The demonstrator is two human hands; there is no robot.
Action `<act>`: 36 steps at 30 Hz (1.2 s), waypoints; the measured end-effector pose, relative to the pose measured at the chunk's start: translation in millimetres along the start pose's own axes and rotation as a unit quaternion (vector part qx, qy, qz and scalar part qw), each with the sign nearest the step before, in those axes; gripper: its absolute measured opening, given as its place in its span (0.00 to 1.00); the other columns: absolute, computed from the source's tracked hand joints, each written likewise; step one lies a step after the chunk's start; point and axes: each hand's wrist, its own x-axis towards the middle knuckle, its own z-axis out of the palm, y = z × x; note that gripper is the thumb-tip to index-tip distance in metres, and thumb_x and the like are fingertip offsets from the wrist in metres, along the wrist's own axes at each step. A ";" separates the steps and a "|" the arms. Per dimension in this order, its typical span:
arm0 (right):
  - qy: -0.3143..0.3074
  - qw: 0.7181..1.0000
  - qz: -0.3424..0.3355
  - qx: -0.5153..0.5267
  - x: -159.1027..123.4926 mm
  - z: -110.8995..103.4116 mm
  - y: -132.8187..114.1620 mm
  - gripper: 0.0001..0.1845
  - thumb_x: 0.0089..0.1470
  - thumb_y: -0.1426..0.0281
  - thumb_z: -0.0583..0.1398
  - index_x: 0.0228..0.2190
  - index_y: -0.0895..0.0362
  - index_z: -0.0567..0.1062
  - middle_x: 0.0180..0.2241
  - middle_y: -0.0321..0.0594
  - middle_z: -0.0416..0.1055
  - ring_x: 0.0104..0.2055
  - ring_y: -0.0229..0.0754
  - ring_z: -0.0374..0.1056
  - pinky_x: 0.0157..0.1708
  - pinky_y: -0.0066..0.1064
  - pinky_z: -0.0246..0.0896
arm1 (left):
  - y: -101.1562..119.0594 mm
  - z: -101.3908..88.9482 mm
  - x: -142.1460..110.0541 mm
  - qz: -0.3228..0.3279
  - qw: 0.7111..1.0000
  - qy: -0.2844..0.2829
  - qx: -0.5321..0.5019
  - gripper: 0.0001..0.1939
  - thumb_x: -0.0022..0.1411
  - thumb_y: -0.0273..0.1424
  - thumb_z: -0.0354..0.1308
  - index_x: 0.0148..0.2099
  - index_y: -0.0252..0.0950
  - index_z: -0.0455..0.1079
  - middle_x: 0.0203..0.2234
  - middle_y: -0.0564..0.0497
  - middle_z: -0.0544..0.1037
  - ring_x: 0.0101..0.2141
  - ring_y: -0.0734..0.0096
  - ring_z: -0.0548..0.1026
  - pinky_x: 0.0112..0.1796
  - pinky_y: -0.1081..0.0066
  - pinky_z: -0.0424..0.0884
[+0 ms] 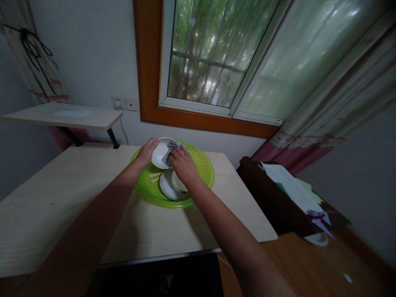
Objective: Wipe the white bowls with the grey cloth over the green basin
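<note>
My left hand [147, 152] grips the left rim of a white bowl [159, 153], which is tilted toward me above a green perforated basket [203, 167]. With closed fingers, my right hand [182, 163] presses a grey cloth [167, 158] against the bowl's inside right wall. Below the hands, a white plate [167, 187] lies in the basket with a second white bowl [177, 182] on it, partly covered by my right hand and wrist. A pair of light wooden chopsticks [155, 177] rests left of the plate; their right ends are hidden.
The basket stands on a pale wooden table [77, 181]. A raised shelf [40, 115] with a paper sheet is at the left. Beyond the table's right edge, papers [287, 185] lie on a dark brown piece of furniture [266, 198]. A window [213, 53] is behind.
</note>
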 end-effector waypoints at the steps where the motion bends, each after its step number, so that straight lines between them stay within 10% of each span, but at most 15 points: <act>1: -0.004 1.000 -0.001 -0.002 -0.3 -0.1 -0.4 0.12 0.67 0.76 0.55 0.42 0.61 0.78 0.48 0.51 0.76 0.58 0.50 0.66 0.71 0.50 0.44 | 0.3 -0.3 -0.6 -0.005 1.000 -0.012 -0.014 0.21 0.64 0.52 0.50 0.38 0.38 0.67 0.32 0.47 0.75 0.33 0.66 0.74 0.35 0.67 0.73; 14: -0.051 0.995 -0.066 0.047 -1.3 2.7 -8.2 0.13 0.65 0.73 0.56 0.46 0.61 0.78 0.43 0.49 0.78 0.51 0.50 0.70 0.68 0.47 0.49 | 18.4 -7.0 -10.5 0.045 0.992 0.012 0.117 0.23 0.71 0.47 0.44 0.51 0.37 0.71 0.43 0.45 0.79 0.43 0.62 0.75 0.46 0.64 0.70; 22: -0.070 0.971 -0.116 0.195 -8.5 9.6 -10.9 0.41 0.64 0.59 0.59 0.68 0.66 0.53 0.65 0.61 0.63 0.65 0.55 0.62 0.64 0.48 0.57 | 14.5 -7.3 -10.7 0.063 0.993 -0.005 0.103 0.24 0.71 0.47 0.45 0.53 0.36 0.72 0.46 0.44 0.79 0.47 0.61 0.75 0.51 0.63 0.69; 36: -0.042 0.993 -0.055 0.091 -2.1 14.3 -4.6 0.24 0.64 0.62 0.61 0.56 0.64 0.75 0.57 0.52 0.74 0.60 0.53 0.68 0.69 0.48 0.48 | 17.0 -7.0 -9.6 0.059 0.991 0.015 0.115 0.23 0.71 0.46 0.46 0.53 0.36 0.72 0.49 0.43 0.79 0.49 0.60 0.75 0.53 0.62 0.69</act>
